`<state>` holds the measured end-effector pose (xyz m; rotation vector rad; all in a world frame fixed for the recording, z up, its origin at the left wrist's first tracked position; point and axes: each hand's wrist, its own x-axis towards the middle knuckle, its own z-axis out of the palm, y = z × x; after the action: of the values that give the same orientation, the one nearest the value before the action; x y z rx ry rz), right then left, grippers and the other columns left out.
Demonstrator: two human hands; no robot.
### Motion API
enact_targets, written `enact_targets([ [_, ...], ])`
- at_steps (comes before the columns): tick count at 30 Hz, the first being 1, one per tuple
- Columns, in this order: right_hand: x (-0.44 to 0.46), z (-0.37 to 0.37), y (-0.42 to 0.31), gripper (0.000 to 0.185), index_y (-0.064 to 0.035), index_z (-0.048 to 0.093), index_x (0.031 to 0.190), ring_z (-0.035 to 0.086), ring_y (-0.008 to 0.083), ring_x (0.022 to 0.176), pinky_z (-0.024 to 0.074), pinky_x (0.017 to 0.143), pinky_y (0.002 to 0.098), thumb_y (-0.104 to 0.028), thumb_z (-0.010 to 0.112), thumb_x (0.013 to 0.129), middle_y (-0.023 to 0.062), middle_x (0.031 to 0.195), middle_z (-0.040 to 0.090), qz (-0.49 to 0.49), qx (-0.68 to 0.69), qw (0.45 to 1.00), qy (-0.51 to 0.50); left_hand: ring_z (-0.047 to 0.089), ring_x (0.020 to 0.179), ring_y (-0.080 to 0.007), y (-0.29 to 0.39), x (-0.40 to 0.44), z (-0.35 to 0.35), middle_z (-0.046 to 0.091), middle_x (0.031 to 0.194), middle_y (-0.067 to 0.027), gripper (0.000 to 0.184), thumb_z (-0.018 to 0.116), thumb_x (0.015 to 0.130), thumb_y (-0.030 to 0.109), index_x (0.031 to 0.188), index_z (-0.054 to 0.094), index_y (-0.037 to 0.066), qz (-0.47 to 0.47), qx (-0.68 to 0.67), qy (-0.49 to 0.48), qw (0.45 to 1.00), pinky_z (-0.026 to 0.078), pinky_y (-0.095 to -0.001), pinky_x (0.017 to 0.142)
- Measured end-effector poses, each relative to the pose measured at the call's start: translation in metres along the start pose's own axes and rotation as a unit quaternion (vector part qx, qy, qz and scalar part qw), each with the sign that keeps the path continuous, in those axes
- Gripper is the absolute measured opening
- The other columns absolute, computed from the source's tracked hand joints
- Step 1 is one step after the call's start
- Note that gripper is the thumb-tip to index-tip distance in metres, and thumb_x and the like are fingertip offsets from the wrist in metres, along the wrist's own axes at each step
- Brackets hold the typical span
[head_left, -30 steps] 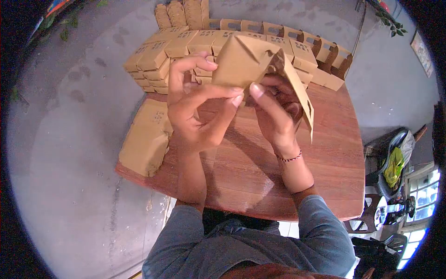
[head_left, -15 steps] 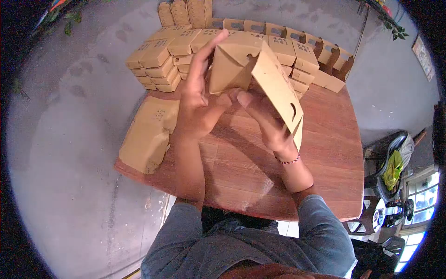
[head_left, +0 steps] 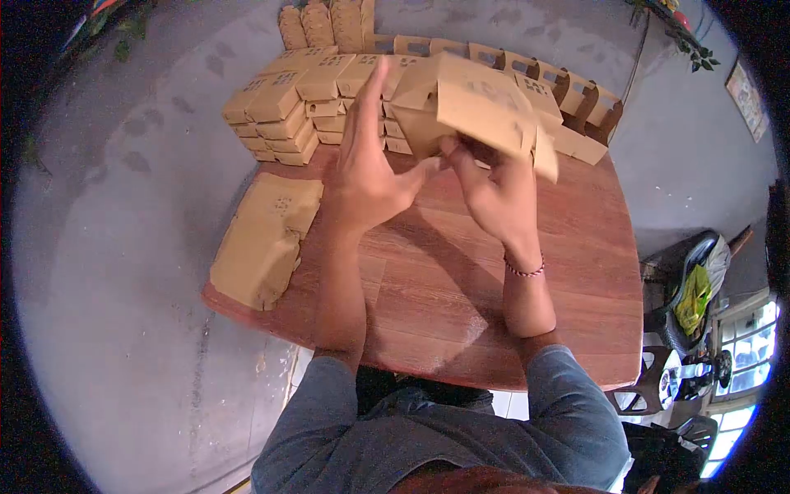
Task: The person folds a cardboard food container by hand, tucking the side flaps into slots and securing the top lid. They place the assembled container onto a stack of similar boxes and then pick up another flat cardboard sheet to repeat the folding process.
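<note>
A partly folded brown cardboard box [head_left: 481, 95] is held up over the table, tilted, with its printed lid flap hanging toward me. My right hand [head_left: 498, 198] grips it from below; the thumb shows at the lower edge and the other fingers are hidden behind the flap. On the box's left side, my left hand [head_left: 366, 169] has its fingers stretched upward and its thumb pointing at the box's bottom corner. Whether that thumb touches the cardboard I cannot tell. Flat unfolded box blanks [head_left: 263, 235] lie at the table's left edge.
Closed printed boxes [head_left: 276, 99] are stacked along the back of the wooden table [head_left: 444, 305]. Behind them runs a row of open-topped boxes [head_left: 580, 148], and bundled cardboard pieces [head_left: 329, 25] stand at the back left. A grey wall borders the table; chairs are at right.
The box has turned and tipped, so its printed flap now faces up and toward me. My right hand has risen with it, while my left fingers have straightened off its side.
</note>
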<state>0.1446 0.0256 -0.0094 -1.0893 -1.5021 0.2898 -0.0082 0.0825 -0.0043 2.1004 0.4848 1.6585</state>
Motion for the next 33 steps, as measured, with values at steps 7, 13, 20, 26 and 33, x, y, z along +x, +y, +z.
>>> enact_targets([
  [7, 0.000, -0.007, 0.013, 0.037, 0.0003, 0.062, 0.111, 0.062, 0.0432, 0.089, 0.0515, 0.080, 0.0444, -0.009, 0.063, 0.076, 0.0245, 0.105, 0.062, -0.098, -0.199, 0.975, -0.025, 0.051, 0.126, -0.0325, 0.020, -0.001, -0.015, 0.057, 0.131, -0.0168, 0.057, 0.073, 0.073, 0.005, 0.127, 0.058, 0.003, 0.147, 0.082, -0.022, 0.985, 0.039, -0.0427, 0.106],
  [13, -0.007, 0.002, 0.008, 0.033, 0.0009, 0.063, 0.103, 0.061, 0.0399, 0.092, 0.0507, 0.076, 0.0463, -0.008, 0.066, 0.070, 0.0201, 0.100, 0.063, -0.143, -0.375, 0.908, -0.123, 0.061, 0.114, -0.0294, 0.006, -0.004, -0.012, 0.068, 0.113, -0.0123, 0.028, 0.075, 0.076, 0.007, 0.104, 0.072, 0.003, 0.142, 0.101, -0.094, 0.980, 0.043, -0.0422, 0.102],
  [20, -0.002, -0.007, 0.006, 0.013, -0.0019, 0.064, 0.077, 0.065, 0.0368, 0.073, 0.0527, 0.060, 0.0452, -0.012, 0.067, 0.070, 0.0165, 0.079, 0.065, -0.217, -0.352, 0.907, -0.077, 0.062, 0.113, -0.0291, 0.011, -0.005, -0.017, 0.069, 0.109, -0.0130, 0.016, 0.071, 0.079, 0.000, 0.095, 0.072, 0.001, 0.117, 0.095, -0.102, 0.983, 0.048, -0.0393, 0.096],
  [26, 0.011, -0.001, 0.007, 0.018, 0.0004, 0.067, 0.079, 0.065, 0.0376, 0.078, 0.0532, 0.069, 0.0441, -0.016, 0.071, 0.075, 0.0164, 0.083, 0.067, -0.195, -0.171, 0.962, -0.088, 0.062, 0.097, -0.0152, 0.009, -0.009, -0.009, 0.066, 0.104, -0.0069, 0.009, 0.060, 0.093, 0.006, 0.098, 0.061, 0.000, -0.149, -0.089, 0.019, 0.985, 0.050, -0.0322, 0.089],
  [33, 0.019, -0.024, 0.010, 0.056, 0.0045, 0.067, 0.079, 0.068, 0.0221, 0.076, 0.0516, 0.072, 0.0334, -0.043, 0.045, 0.100, 0.0111, 0.073, 0.068, 0.039, 0.201, 0.967, -0.150, 0.057, 0.084, -0.0096, 0.001, -0.005, -0.025, 0.064, 0.090, -0.0072, 0.017, 0.055, 0.099, 0.016, 0.099, 0.054, -0.001, -0.166, -0.014, 0.054, 0.985, 0.047, -0.0254, 0.076],
])
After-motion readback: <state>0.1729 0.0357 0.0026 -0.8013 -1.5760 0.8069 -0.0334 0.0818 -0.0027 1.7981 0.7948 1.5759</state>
